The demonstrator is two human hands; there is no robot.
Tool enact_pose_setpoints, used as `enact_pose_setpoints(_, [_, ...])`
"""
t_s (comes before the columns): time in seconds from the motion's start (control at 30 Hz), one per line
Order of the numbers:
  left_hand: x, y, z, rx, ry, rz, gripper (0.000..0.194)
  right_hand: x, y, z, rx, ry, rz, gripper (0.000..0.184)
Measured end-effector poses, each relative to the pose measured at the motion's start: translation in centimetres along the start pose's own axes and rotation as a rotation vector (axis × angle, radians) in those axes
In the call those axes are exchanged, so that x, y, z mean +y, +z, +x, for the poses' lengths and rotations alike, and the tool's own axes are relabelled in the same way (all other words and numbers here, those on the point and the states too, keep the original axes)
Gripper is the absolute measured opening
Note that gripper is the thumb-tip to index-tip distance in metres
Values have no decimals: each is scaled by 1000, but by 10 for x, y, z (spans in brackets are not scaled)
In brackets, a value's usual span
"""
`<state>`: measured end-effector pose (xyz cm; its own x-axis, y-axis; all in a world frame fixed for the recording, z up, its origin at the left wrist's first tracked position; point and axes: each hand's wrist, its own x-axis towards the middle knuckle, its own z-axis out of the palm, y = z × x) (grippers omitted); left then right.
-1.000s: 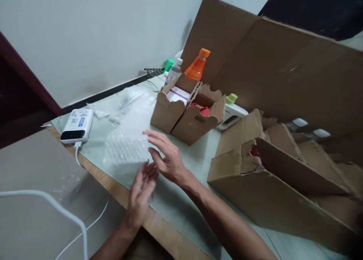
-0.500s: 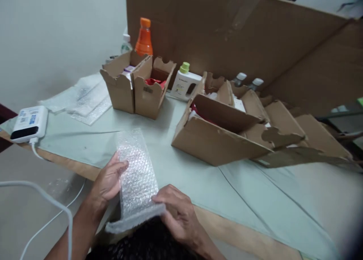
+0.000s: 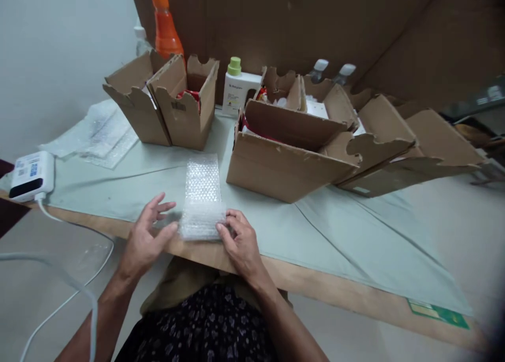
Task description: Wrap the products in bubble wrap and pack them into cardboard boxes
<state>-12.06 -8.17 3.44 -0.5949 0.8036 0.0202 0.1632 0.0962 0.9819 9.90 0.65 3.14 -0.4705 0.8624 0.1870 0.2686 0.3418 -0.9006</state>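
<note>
A clear bubble wrap pouch (image 3: 203, 193) lies on the pale green cloth at the table's front edge, its near end folded over. My right hand (image 3: 241, 241) pinches the pouch's right side near that end, thumb on top. On the other side, my left hand (image 3: 148, 235) has its fingers spread, the thumb tip close to the pouch's left corner. Whether that thumb touches the plastic I cannot tell.
Open cardboard bins (image 3: 292, 167) stand along the back and right, with two more bins (image 3: 183, 114) at the left. Behind are an orange bottle (image 3: 168, 33) and a white jug (image 3: 239, 91). More bubble wrap (image 3: 104, 133) and a cabled white device (image 3: 33, 175) lie left.
The pouch has gone from being held up in both hands to lying on the table. My left hand has let go and opened. The view has tilted down.
</note>
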Motion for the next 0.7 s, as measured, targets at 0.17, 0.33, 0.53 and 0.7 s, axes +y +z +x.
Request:
enact_pose_setpoints(0.17, [2,17,-9,-42,112,385,71,-1,8,10,23,-70,-384,16])
enact_pose_setpoints(0.33, [-8,31,1,-76,214,516,57,1,8,13,71,-89,-655,18])
enact_pose_setpoints(0.53, [-14,33,2,-75,323,571,40,-10,-17,-2,-49,-312,-606,36])
enact_pose_setpoints(0.7, [-11,30,1,-80,381,584,32,-11,-18,6,-401,-471,-675,35])
